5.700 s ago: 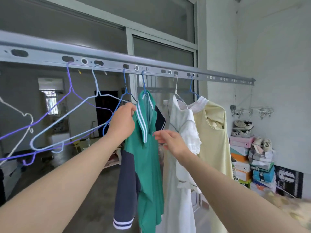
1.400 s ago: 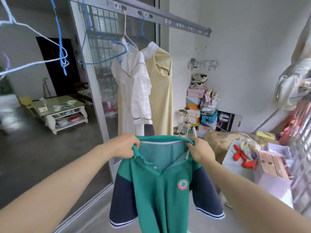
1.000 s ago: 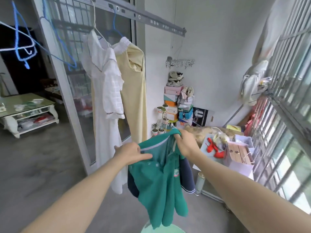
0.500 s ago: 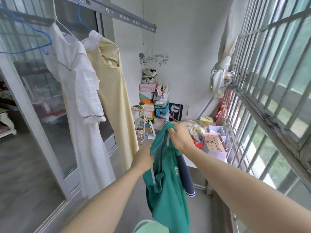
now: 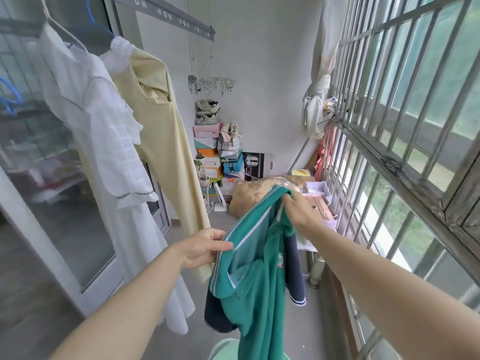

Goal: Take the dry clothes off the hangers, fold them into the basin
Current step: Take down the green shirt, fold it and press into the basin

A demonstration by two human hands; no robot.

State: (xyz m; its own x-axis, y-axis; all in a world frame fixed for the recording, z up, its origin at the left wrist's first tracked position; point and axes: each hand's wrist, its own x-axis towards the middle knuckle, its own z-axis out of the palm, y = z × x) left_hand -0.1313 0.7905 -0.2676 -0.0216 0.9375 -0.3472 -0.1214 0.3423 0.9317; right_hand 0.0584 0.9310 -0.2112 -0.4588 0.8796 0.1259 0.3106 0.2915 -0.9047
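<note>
A green cotton polo shirt with navy sleeves (image 5: pixel 257 289) hung in mid-air at lower centre of the frame, held up by a person on a narrow balcony. The right hand (image 5: pixel 298 211), just right of centre, had its fingers curled round the bunched top of the shirt near the collar. The left hand (image 5: pixel 202 246), lower and to the left, pinched the white-striped collar edge between thumb and fingertips, so the neckline stretched slackly between the two. The body of the garment drooped in loose folds, with a navy sleeve dangling on each side.

Directly below, at the bottom edge of the frame, showed the rim of a pale green plastic basin (image 5: pixel 223 349), partly hidden by the shirt's hem. Whether hem and basin touched could not be told.

The step in hand looked to be the fold itself. Doing it well would likely mean shifting both grips out to the shoulder seams and shaking the cloth flat. The shoulders would then come together with the sleeves tucked inward, and the shirt would be halved again before being lowered straight down, keeping the hem off the grey floor (image 5: pixel 319 326).

At upper left a white gauzy dress (image 5: pixel 109 141) and a pale yellow long dress (image 5: pixel 166 152) hung side by side on hangers from a grey metal drying rail (image 5: pixel 166 15), not yet taken down. A barred window (image 5: pixel 389 126) filled the right side.
</note>
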